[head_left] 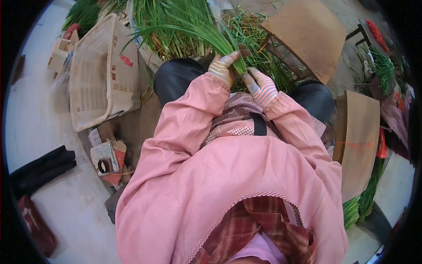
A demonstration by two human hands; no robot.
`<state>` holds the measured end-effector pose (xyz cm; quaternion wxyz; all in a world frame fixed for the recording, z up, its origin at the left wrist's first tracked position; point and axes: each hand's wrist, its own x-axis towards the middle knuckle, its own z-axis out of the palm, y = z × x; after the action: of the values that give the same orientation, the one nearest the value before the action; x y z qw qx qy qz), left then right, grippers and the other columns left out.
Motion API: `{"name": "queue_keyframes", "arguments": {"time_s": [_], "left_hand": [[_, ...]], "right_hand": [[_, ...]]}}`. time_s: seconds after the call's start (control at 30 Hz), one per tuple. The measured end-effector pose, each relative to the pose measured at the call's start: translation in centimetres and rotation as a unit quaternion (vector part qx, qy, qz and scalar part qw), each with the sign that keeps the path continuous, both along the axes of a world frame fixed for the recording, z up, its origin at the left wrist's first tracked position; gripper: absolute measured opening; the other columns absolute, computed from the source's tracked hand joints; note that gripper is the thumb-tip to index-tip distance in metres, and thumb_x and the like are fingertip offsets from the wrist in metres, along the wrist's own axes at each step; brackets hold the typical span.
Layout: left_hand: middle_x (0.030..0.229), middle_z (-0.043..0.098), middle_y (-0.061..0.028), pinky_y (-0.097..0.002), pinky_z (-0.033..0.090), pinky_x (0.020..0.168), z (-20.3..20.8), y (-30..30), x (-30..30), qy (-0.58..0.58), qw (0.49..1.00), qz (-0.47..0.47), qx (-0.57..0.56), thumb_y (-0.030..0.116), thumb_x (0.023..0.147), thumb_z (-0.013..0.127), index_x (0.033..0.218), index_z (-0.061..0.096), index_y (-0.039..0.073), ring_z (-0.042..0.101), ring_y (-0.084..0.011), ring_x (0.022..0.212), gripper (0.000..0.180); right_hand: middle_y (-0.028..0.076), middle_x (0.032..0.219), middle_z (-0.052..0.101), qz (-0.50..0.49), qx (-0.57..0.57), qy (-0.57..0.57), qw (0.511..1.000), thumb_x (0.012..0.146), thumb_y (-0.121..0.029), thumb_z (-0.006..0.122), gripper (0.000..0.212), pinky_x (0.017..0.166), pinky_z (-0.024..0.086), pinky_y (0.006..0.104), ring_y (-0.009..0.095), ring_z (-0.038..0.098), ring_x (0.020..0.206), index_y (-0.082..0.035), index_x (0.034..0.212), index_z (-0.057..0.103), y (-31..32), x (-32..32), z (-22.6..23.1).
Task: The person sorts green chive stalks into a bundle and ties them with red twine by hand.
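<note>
A bunch of long green chives point(215, 37) slants up and to the left above my lap. My left hand point(223, 69), in a striped knit glove with dirty fingertips, is closed around its lower stems. At the pale cut ends, my right hand point(261, 86) in a matching glove has its thumb and fingers closed on the stem bottoms; its fingers are partly hidden. Beyond my hands lies a large pile of chives point(176, 26). Loose trimmings and stray leaves point(249, 31) are scattered to the right of it, near my knees.
A white plastic crate point(108, 70) stands at my left, with small boxes and cloth scraps nearby. On the right are a wooden stool point(312, 33) and a brown board point(361, 145). More chives point(367, 193) lie past the board. A black item point(41, 171) rests on the pale floor.
</note>
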<state>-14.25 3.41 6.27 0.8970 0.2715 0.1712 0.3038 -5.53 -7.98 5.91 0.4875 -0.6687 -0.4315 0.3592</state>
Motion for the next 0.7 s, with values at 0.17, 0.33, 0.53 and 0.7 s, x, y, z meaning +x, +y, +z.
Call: {"name": "queue_keyframes", "arguments": {"time_s": [0.17, 0.33, 0.53, 0.7], "left_hand": [[0.1, 0.055, -0.0094, -0.0334, 0.043, 0.08, 1.9, -2.6, 1.1, -0.026, 0.999, 0.013, -0.027, 0.0, 0.075, 0.054, 0.109, 0.046, 0.005, 0.052, -0.0232, 0.091, 0.035], [0.099, 0.054, -0.0095, -0.0364, 0.044, 0.08, 2.5, -1.6, 1.0, -0.046, 0.988, 0.077, -0.127, -0.001, 0.078, 0.052, 0.105, 0.048, 0.008, 0.053, -0.0242, 0.091, 0.03], [0.097, 0.055, -0.0097, -0.0379, 0.044, 0.082, 2.1, -0.2, 1.5, -0.059, 0.986, 0.073, -0.139, 0.0, 0.078, 0.053, 0.103, 0.049, 0.008, 0.054, -0.024, 0.09, 0.027], [0.096, 0.056, -0.008, -0.0348, 0.045, 0.08, 1.1, -0.8, 2.0, -0.081, 0.988, 0.082, -0.102, 0.001, 0.076, 0.056, 0.106, 0.048, 0.007, 0.054, -0.023, 0.09, 0.031]], "right_hand": [[0.005, 0.09, 0.058, -0.083, 0.149, 0.276, 0.946, 0.081, -0.01, 0.053, 0.023, 0.069, 0.042, 0.0216, 0.01, 0.052, 0.077, 0.0, 0.101, 0.053, 1.6, -0.1, 1.0], [0.003, 0.088, 0.058, -0.198, 0.151, 0.308, 0.918, 0.078, -0.013, 0.059, 0.022, 0.07, 0.042, 0.0218, 0.009, 0.051, 0.076, -0.002, 0.097, 0.056, 2.6, 0.0, 1.9], [0.002, 0.089, 0.058, -0.196, 0.178, 0.304, 0.915, 0.079, -0.014, 0.057, 0.021, 0.067, 0.045, 0.0233, 0.01, 0.053, 0.076, -0.005, 0.099, 0.054, 4.0, 1.1, 2.3], [0.003, 0.088, 0.059, -0.16, 0.122, 0.233, 0.951, 0.078, -0.012, 0.058, 0.023, 0.07, 0.045, 0.0227, 0.01, 0.053, 0.078, -0.003, 0.099, 0.056, 4.0, 2.0, 1.3]]}}
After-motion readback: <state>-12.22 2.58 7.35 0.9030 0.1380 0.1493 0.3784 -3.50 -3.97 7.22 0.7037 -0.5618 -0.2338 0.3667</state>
